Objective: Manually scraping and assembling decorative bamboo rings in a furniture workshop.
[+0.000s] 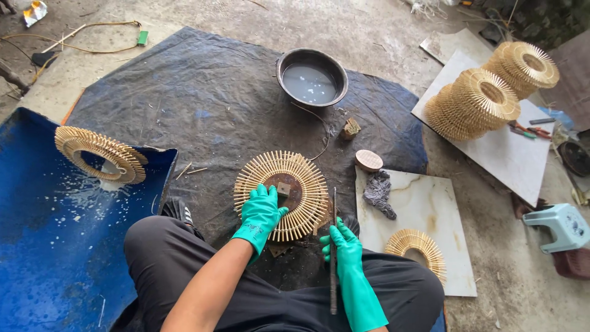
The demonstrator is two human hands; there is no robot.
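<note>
A round ring of radial bamboo sticks [306,178] lies on a dark tarp in front of me, with a brown disc and a small wooden block [283,189] at its centre. My left hand [260,212], in a green rubber glove, presses flat on the ring's lower left side. My right hand [344,245], also gloved green, grips a long thin metal rod [334,209] held upright beside the ring's right edge.
A dark bowl of cloudy liquid [311,77] stands behind the ring. A blue tub [43,246] with one stick ring [100,154] is at left. White tiles at right carry a partial ring [419,246], a rag [379,192] and stacked rings [476,101]. A small stool [562,226] stands far right.
</note>
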